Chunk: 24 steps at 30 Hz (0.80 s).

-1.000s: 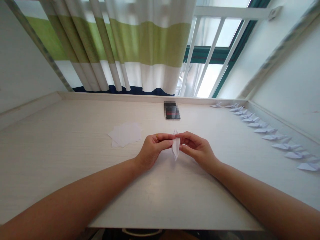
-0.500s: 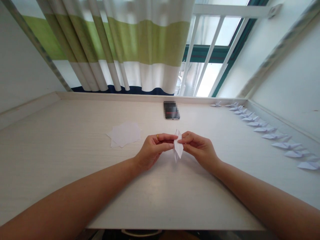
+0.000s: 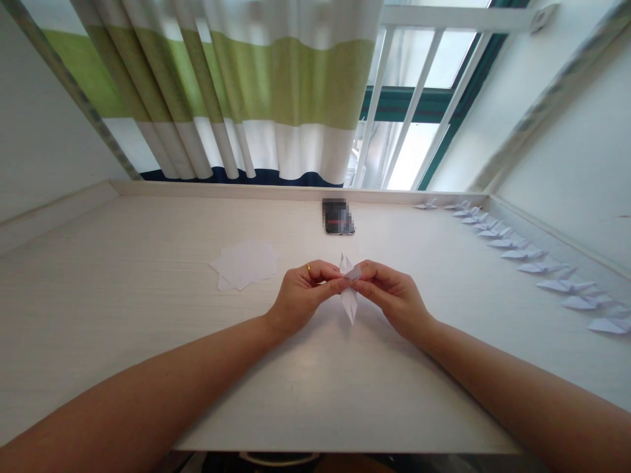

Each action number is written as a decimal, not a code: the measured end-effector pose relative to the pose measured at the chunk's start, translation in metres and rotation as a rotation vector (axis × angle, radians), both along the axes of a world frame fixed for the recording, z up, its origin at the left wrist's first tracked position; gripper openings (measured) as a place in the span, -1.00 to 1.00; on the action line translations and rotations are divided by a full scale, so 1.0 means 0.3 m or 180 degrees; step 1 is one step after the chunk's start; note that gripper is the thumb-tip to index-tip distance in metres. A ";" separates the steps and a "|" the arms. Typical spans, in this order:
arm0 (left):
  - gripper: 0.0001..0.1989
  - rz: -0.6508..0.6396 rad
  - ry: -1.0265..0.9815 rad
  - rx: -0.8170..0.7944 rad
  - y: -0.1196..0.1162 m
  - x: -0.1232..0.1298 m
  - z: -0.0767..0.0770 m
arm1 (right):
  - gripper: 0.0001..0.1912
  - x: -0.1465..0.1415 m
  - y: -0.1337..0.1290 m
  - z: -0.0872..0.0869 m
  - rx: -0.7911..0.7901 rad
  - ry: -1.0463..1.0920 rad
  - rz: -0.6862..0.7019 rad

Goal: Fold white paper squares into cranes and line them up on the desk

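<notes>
A folded white paper piece [image 3: 350, 306] is held above the middle of the table, one point toward the window and one toward me. My left hand [image 3: 305, 292], with a gold ring on a finger, pinches it from the left between thumb and fingers. From the right, my right hand [image 3: 394, 289] pinches it too, and the two thumbs nearly meet at its centre. A small flap stands out between the fingertips. Left of my hands lies a loose stack of white paper sheets [image 3: 246, 263].
Several folded paper cranes [image 3: 566, 286] line the right edge of the white table [image 3: 296, 407]. A dark, blurred-out phone-like object [image 3: 338, 217] lies near the back ledge. Behind it hang a green and white curtain [image 3: 315, 79] and white window bars [image 3: 414, 98].
The folded paper has turned and its flaps have opened outward, with a flap now across its middle. My left thumb has moved right, closer to my right thumb.
</notes>
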<state>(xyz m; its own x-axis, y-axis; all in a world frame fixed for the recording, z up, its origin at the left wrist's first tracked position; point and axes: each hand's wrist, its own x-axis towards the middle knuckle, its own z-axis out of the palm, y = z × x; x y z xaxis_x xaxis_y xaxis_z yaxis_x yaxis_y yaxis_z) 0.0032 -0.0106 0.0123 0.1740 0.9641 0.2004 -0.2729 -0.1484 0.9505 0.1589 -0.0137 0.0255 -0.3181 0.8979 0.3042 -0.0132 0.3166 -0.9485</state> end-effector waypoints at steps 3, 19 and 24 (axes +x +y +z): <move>-0.91 0.0067 -0.0006 -0.0023 -0.001 0.002 0.001 | -0.91 -0.003 0.000 -0.005 -0.0046 0.0071 -0.0085; -0.87 0.0281 0.0068 -0.0256 -0.022 0.029 0.007 | -0.84 -0.028 -0.023 -0.012 -0.0154 -0.0304 -0.0624; -0.86 0.0293 0.0088 -0.0130 -0.023 0.030 0.008 | -0.85 -0.030 -0.021 -0.016 -0.0111 -0.0288 -0.0719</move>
<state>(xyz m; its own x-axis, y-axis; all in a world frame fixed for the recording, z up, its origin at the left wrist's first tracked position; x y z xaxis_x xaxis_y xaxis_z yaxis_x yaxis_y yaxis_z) 0.0122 -0.0174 0.0147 0.0890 0.9836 0.1570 -0.2335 -0.1326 0.9633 0.1500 -0.0201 0.0208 -0.1327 0.9588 0.2512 0.1396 0.2690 -0.9530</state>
